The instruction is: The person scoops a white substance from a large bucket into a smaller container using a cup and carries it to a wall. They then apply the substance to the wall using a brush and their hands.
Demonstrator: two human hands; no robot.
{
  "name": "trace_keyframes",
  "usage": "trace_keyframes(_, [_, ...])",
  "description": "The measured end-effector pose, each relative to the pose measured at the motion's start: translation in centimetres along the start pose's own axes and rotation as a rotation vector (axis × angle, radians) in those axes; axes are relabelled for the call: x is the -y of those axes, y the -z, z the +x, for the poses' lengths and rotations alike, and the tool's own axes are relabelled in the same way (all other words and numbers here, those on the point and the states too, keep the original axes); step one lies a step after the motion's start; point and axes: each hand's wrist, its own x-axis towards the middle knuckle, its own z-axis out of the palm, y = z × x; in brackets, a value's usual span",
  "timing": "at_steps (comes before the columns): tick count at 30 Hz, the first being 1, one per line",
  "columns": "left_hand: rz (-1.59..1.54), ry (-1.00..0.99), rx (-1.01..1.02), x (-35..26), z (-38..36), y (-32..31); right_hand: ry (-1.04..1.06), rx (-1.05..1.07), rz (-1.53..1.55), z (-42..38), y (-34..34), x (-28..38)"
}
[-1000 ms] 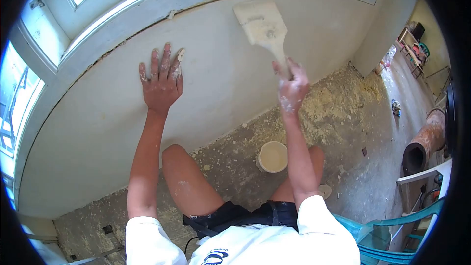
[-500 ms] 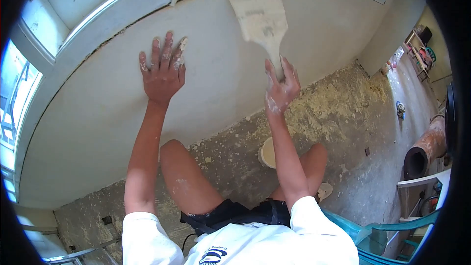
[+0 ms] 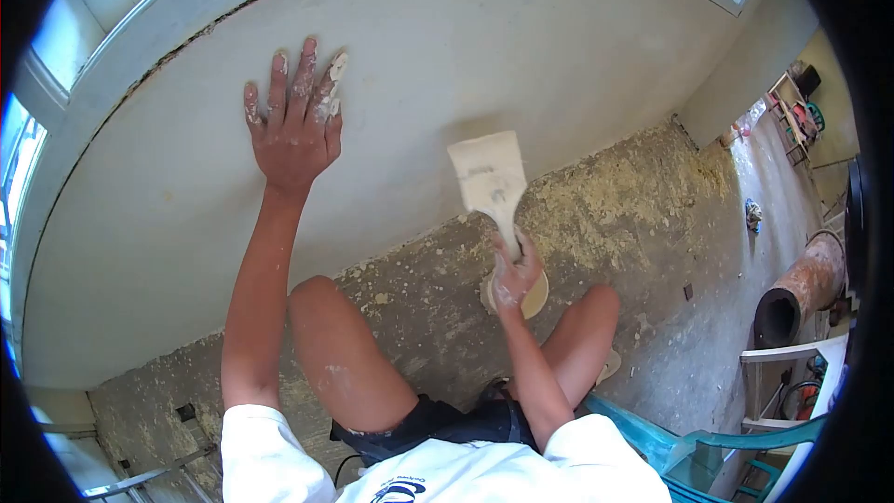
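My left hand (image 3: 294, 135) lies flat with fingers spread against the smooth pale wall (image 3: 400, 74). Whitish paste cakes its fingertips, thickest on the index finger. In my right hand (image 3: 518, 278) is the handle of a wide putty knife (image 3: 491, 175), its broad blade pointing up and coated in cream paste. The blade overlaps the lower part of the wall in this view and casts a shadow there. Below and partly behind my right hand, a small round tub (image 3: 535, 298) of cream paste stands on the floor between my knees.
Paste splatters cover the concrete floor (image 3: 615, 205). To the right are a rusty pipe (image 3: 801, 289), a green plastic chair (image 3: 670, 438) and a white frame (image 3: 792, 354). A shelf with items (image 3: 796, 116) stands farther back. Windows line the top and left above the wall.
My right hand has brought the putty knife down from high on the wall to near its bottom edge, over the tub. My left hand stays flat on the wall; the view has shifted slightly.
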Motion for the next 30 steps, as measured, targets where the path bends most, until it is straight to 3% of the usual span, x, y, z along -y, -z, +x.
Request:
trace_keyframes(2, [-0.072,0.019,-0.01,-0.1,-0.1,0.3,0.081,0.01,0.015,1.5,2.3,2.0])
trace_keyframes(4, [-0.141,0.035,-0.019,-0.5,-1.3,0.0,0.064,0.112,-0.293,4.3,5.7,5.7])
trace_keyframes(6, [-0.464,-0.041,-0.055,-0.9,-3.4,-0.9,0.239,0.251,-0.471,7.7,9.4,6.8])
trace_keyframes(10, [-0.713,-0.134,0.048,-4.6,-8.8,-3.5,0.479,0.46,-0.835,11.4,13.6,9.1])
trace_keyframes(12, [-1.003,-0.039,0.208,-7.4,-10.6,-4.6,0.459,0.531,-0.92,11.8,14.0,9.6])
trace_keyframes(14, [-1.152,-0.205,0.448,-9.9,-13.1,-6.2,0.429,0.591,-1.007,11.8,14.1,9.2])
trace_keyframes(16, [-1.031,-0.419,0.836,-12.2,-14.2,-7.1,0.414,0.645,-1.132,11.6,14.1,8.2])
trace_keyframes(17, [-1.025,-0.414,0.836,-13.3,-14.7,-7.5,0.42,0.649,-1.128,11.3,14.6,7.1])
trace_keyframes(19, [-0.959,-0.39,1.117,-15.7,-16.1,-8.4,0.448,0.681,-1.207,10.8,15.7,4.9])
trace_keyframes(23, [-0.966,-0.333,0.982,-18.4,-21.0,-10.0,0.37,0.814,-1.222,10.8,15.8,3.0])
trace_keyframes(25, [-1.016,-0.037,0.882,-18.9,-22.5,-9.2,0.351,0.912,-1.127,11.2,15.5,1.6])
trace_keyframes(26, [-1.007,-0.026,0.899,-18.8,-23.8,-9.6,0.348,0.931,-1.117,10.9,14.8,1.1])
trace_keyframes(28, [-0.989,-0.137,1.157,-18.8,-26.2,-10.9,0.472,0.93,-1.131,10.1,13.5,0.8])
trace_keyframes(30, [-0.987,-0.178,1.167,-18.3,-25.9,-11.4,0.424,0.998,-1.167,10.7,13.8,0.6])
